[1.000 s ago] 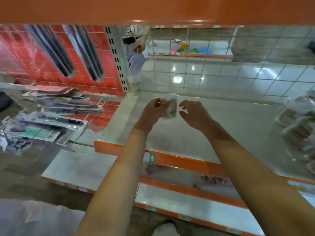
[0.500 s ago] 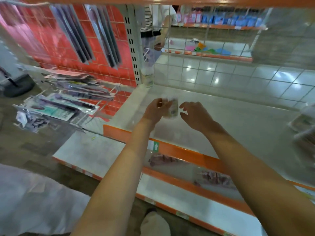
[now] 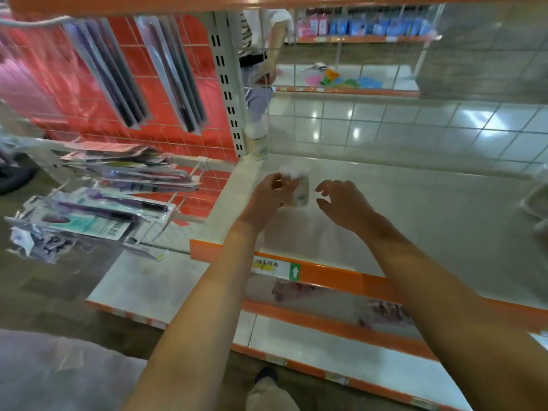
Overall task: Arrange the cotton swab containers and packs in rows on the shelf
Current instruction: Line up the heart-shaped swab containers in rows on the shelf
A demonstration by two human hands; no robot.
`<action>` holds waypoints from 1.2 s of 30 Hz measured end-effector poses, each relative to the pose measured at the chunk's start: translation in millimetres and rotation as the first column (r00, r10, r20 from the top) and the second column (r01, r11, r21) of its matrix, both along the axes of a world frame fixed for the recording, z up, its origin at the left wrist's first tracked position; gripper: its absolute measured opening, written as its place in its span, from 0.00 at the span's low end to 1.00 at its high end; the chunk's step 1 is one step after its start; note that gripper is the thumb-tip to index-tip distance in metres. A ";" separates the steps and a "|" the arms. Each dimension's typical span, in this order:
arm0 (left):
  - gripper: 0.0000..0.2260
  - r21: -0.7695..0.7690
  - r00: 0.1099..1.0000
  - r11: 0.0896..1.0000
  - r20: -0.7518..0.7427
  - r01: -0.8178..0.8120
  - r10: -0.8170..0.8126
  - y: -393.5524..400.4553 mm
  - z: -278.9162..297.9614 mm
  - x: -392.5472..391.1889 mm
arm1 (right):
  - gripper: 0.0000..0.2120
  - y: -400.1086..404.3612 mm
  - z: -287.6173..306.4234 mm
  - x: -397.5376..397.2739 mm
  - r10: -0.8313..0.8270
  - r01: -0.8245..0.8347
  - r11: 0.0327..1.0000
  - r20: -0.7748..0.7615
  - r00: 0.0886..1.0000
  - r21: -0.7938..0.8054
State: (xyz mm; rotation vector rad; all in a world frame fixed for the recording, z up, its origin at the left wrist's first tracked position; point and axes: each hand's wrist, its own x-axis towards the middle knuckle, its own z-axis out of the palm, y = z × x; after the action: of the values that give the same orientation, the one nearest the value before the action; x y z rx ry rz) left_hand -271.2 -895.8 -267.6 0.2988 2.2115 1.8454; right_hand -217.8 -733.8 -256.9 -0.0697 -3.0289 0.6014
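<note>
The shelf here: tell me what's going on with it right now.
A person is stocking the white shelf. The left hand holds a clear cotton swab container just above the shelf's left end, while the right hand hovers open beside it, not touching. One taller container already stands at the back left corner by the upright post. Whether the held container touches the shelf cannot be told.
</note>
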 end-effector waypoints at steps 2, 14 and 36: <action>0.14 -0.007 0.999 0.999 -0.026 0.031 -0.031 -3.7 -2.7 -8.7 | 0.15 -4.9 -3.2 -3.6 -0.025 0.025 1.000 0.004 1.000 0.001; 0.20 -0.206 0.936 0.963 -0.268 0.176 -0.228 -23.7 -9.7 -40.3 | 0.25 -34.9 -21.3 -25.1 -0.147 0.146 0.988 -0.007 0.989 -0.045; 0.22 -0.206 0.964 0.976 -0.236 0.070 -0.119 -24.6 -15.5 -74.6 | 0.20 -72.8 -30.4 -72.1 -0.413 0.401 0.892 -0.017 0.911 -0.208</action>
State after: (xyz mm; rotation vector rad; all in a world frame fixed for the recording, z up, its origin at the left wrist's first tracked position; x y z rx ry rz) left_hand -345.8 -920.4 -283.1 0.6151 2.4721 1.5992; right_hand -290.0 -806.6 -287.4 -0.6638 -2.7535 0.8386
